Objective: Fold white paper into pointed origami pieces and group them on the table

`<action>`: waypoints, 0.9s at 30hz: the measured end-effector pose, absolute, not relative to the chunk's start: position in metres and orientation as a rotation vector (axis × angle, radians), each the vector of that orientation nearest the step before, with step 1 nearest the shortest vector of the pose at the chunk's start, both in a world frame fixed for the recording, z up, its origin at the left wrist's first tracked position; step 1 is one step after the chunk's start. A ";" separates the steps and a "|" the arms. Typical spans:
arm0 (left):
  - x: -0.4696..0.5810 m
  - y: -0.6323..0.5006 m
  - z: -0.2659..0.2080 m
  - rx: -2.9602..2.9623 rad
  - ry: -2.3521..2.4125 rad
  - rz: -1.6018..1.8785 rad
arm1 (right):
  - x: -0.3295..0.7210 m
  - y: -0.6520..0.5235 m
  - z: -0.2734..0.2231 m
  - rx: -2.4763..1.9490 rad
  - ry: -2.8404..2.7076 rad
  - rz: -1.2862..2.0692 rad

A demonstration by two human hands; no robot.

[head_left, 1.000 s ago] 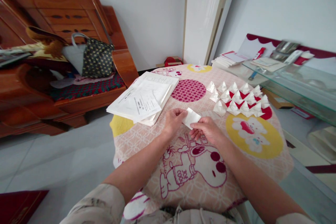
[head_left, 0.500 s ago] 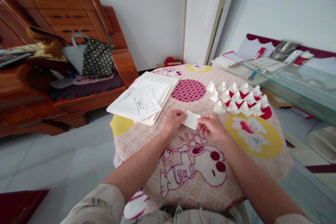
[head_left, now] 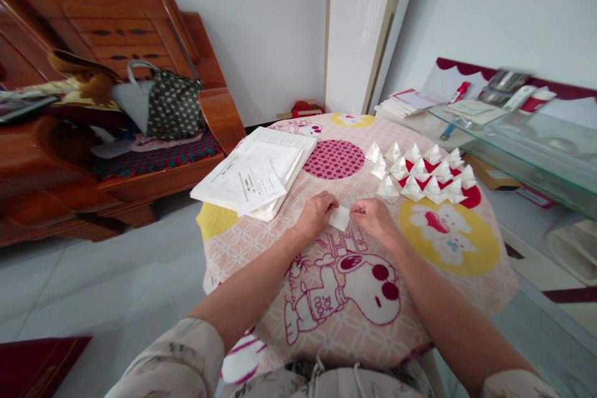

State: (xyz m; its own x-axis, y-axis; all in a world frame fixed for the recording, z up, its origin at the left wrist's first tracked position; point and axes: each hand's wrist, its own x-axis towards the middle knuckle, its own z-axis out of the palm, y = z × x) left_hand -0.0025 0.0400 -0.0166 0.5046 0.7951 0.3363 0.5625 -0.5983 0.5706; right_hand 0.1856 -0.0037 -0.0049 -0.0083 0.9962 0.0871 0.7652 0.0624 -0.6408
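Note:
A small folded white piece of paper lies between my two hands above the patterned tablecloth. My left hand pinches its left edge, with the fingers curled over the top. At its right edge, my right hand grips the paper between thumb and fingers. Part of the paper is hidden behind the fingertips. Beyond my right hand stand several folded white paper pieces with pointed tops, set in rows. To the left of my hands rests a stack of printed sheets.
A glass shelf at the right holds metal bowls and papers. On the left, a wooden bench carries a patterned bag. A tall white air conditioner stands behind the table.
The fingers of both hands have shifted along the paper, and less of it shows. My left hand has moved slightly right. The rows of folded pieces and the stack stay put.

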 end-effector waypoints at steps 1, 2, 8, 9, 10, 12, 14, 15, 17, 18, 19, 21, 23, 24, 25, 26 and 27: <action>-0.002 0.039 -0.017 2.398 1.100 0.775 | 0.187 -0.003 -0.005 -1.757 -1.823 0.593; -0.003 0.037 -0.017 2.435 1.086 0.732 | 0.188 -0.003 -0.005 -1.754 -1.818 0.607; -0.009 0.020 -0.009 2.624 0.982 0.517 | 0.189 -0.002 -0.003 -1.743 -1.800 0.647; -0.011 0.018 -0.008 2.649 0.964 0.483 | 0.188 -0.002 -0.002 -1.757 -1.791 0.652; -0.011 0.016 -0.007 2.673 0.952 0.454 | 0.187 -0.002 -0.001 -1.774 -1.782 0.652; -0.012 0.014 -0.005 2.710 0.946 0.414 | 0.186 0.000 0.000 -1.801 -1.782 0.643; -0.012 0.014 -0.005 2.730 0.950 0.388 | 0.184 0.001 0.001 -1.819 -1.798 0.633; -0.012 0.014 -0.005 2.737 0.951 0.378 | 0.184 0.002 0.001 -1.829 -1.804 0.628; -0.011 0.015 -0.005 2.748 0.949 0.362 | 0.184 0.004 0.000 -1.849 -1.803 0.607; -0.011 0.015 -0.004 2.752 0.948 0.357 | 0.184 0.005 0.000 -1.862 -1.798 0.593; -0.011 0.015 -0.004 2.755 0.946 0.354 | 0.184 0.006 0.000 -1.872 -1.795 0.575; -0.011 0.014 -0.003 2.756 0.944 0.350 | 0.184 0.005 -0.001 -1.877 -1.800 0.538; -0.011 0.014 -0.002 2.749 0.950 0.354 | 0.184 0.003 -0.002 -1.858 -1.816 0.511; -0.011 0.014 -0.002 2.745 0.955 0.357 | 0.184 0.002 -0.003 -1.842 -1.830 0.497; -0.011 0.014 -0.002 2.740 0.961 0.362 | 0.184 0.000 -0.004 -1.828 -1.852 0.477; -0.011 0.014 -0.002 2.735 0.966 0.369 | 0.184 -0.002 -0.004 -1.817 -1.884 0.449; -0.011 0.014 -0.002 2.732 0.968 0.375 | 0.184 -0.004 -0.005 -1.813 -1.926 0.413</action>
